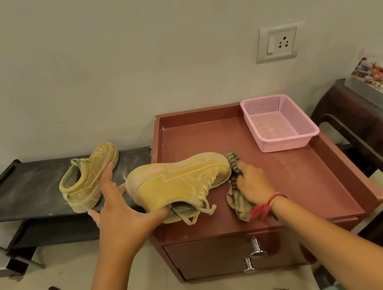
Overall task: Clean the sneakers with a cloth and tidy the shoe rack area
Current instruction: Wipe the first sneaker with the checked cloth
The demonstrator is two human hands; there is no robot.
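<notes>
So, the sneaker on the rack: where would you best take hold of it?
Probably at the heel collar, coming from above on the near side. The sneaker stands upright on its sole on the rack, heel toward the camera and opening facing up, so fingers can hook inside with the thumb behind the heel.
</notes>
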